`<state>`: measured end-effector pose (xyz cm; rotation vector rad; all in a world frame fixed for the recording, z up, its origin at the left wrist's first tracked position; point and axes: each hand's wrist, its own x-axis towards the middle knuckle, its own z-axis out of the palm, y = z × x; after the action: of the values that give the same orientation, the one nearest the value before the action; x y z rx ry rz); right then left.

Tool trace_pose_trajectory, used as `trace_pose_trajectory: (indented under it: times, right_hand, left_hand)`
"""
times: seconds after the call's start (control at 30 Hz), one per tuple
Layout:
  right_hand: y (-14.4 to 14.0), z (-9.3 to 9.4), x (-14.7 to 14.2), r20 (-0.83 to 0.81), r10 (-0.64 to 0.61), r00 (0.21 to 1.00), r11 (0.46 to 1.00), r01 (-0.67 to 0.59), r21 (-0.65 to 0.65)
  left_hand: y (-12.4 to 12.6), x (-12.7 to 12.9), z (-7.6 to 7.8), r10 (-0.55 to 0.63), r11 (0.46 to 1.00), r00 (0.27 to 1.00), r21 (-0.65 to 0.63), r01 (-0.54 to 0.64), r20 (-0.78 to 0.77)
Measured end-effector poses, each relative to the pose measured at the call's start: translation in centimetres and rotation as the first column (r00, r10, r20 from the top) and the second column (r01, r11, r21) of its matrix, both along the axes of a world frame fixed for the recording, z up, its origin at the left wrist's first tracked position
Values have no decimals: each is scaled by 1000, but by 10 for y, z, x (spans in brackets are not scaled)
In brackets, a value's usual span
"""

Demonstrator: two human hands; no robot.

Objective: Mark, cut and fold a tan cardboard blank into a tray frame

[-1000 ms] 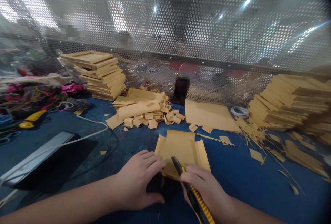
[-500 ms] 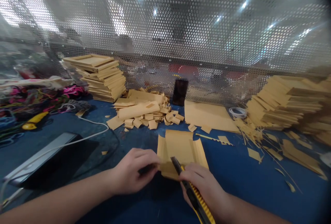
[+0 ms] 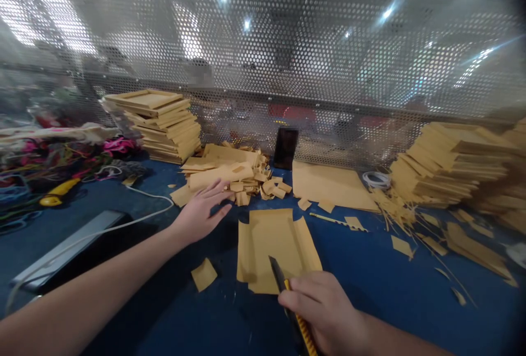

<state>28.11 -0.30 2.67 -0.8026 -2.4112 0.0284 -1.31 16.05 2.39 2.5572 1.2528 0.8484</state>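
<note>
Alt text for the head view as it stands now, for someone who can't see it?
The right hand holds a yellow-and-black utility knife over a notched tan card sheet on a blue table. The open left hand is stretched out at the front of a scrap pile. Card stacks stand on either side, before a perforated metal screen.

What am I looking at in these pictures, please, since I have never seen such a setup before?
There is no machine here: you see a person's two bare hands, filmed by one head-worn camera looking forward and down. The right hand holds a yellow-and-black cutter knife, its blade over a creased tan sheet. The left hand is open, by a pile of tan scraps; whether it touches them is unclear. A square offcut lies on the blue table. Behind stands a perforated metal screen.
</note>
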Motion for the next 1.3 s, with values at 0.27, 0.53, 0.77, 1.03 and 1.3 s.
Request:
trace_pose_trajectory:
  times: [0.27,0.53,0.77,1.03,1.3]
  right_hand:
    - [-1,3,7,-61,-182,981,983,181,-26]
    - [23,12,31,-312,-495,811,865,425,-267]
    - [50,-3,51,-386,-612,690,781,452,-430]
    - [56,-14,47,-453,-611,650,776,379,-504]
    - [58,-17,52,-449,-587,674,769,290,-569]
  left_hand:
    - [-23,9,3,-304,948,937,35,315,-173]
    - [-28,1,14,-370,929,927,-42,368,-60]
    - [-38,-12,41,-584,768,789,-443,462,-190]
    - [-34,-18,42,-586,722,800,-534,441,-131]
    - [-15,-17,20,-379,829,925,-442,342,4]
